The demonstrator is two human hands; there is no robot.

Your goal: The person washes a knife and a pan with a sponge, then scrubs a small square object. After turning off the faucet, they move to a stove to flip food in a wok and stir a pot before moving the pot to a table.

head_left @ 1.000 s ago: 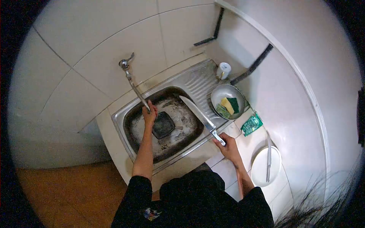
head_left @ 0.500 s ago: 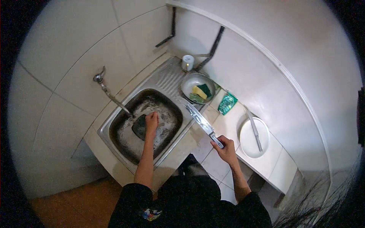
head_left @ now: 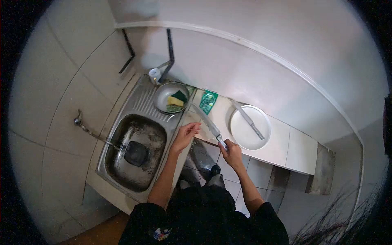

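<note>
My right hand (head_left: 231, 155) is wrapped round the handle of a large knife (head_left: 209, 122), its blade pointing up and left over the counter's edge. Close to the blade's left side is my left hand (head_left: 185, 136), fingers loosely stretched and nothing seen in them; a gap shows between it and the blade. Another knife (head_left: 252, 124) lies across a round white plate (head_left: 236, 136) on the counter. In the sink (head_left: 141, 185) rests a dark, squarish object (head_left: 136, 153) beneath the tap; what it is I cannot make out.
A metal pan (head_left: 162, 98) on the drainboard (head_left: 141, 96) holds a yellow and green sponge (head_left: 175, 101). Behind it stands a white cup (head_left: 154, 75). A green packet (head_left: 208, 101) lies on the tiled counter (head_left: 300, 151). The tap (head_left: 94, 132) reaches over the sink from the left wall.
My left hand has left the sink and come up beside the blade. The view has turned right, and my right hand still holds the knife. Less suds show in the sink.
</note>
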